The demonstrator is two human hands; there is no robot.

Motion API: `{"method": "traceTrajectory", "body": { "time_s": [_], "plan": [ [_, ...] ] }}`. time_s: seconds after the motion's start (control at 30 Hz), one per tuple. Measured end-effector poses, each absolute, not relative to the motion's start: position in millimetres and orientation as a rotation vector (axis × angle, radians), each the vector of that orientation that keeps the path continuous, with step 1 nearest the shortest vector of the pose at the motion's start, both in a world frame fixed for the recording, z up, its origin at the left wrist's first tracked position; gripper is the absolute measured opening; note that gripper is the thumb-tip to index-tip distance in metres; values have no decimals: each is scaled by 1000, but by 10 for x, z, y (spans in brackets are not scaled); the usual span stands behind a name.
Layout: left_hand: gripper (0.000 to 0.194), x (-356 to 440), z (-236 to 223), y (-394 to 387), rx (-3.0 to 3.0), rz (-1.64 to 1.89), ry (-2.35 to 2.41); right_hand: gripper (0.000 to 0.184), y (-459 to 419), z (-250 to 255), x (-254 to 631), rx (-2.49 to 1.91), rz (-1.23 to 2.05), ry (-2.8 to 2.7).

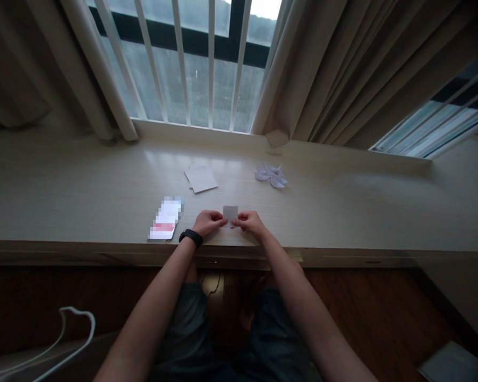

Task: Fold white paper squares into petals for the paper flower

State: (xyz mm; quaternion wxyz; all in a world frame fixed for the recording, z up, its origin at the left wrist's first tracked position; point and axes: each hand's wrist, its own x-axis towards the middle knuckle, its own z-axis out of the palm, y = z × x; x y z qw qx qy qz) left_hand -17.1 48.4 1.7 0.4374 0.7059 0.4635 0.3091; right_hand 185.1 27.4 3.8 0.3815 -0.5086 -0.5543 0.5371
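Observation:
A small white square of paper is held up between my two hands, just above the desk's front part. My left hand pinches its lower left side with thumb and fingers; a dark watch sits on that wrist. On the other side my right hand pinches the lower right edge. Beyond the hands, a few flat white paper sheets lie loosely stacked. Farther right rests a cluster of folded white paper pieces. Whether the held paper has folds low down is hidden by my fingers.
A phone with a blurred screen lies left of my left hand. The long pale desk runs under a barred window with curtains. A white clothes hanger shows at lower left.

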Motion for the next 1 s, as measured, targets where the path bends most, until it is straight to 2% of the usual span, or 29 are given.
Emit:
{"method": "traceTrajectory", "body": {
  "time_s": [0.27, 0.47, 0.63, 0.7, 0.8, 0.9, 1.0],
  "plan": [
    [31, -197, 11, 503, 1701, 714, 1115, 36, 301, 23, 1822, -1348, 1355, -1303],
    [28, -214, 12, 519, 1707, 669, 1104, 45, 307, 41, 1827, -1375, 1334, -1254],
    [29, -216, 31, 522, 1702, 657, 1106, 39, 329, -16, 1811, -1376, 1282, -1170],
    [34, -213, 25, 520, 1707, 656, 1093, 38, 353, -66, 1804, -1398, 1254, -1108],
    [52, -200, 8, 494, 1748, 696, 1130, 38, 388, -143, 1801, -1444, 1209, -1092],
    [59, -183, -5, 445, 1840, 789, 1204, 38, 383, -181, 1798, -1530, 1063, -1224],
    [52, -168, -20, 408, 1937, 813, 1251, 27, 311, -173, 1769, -1584, 768, -1386]
  ]
}}
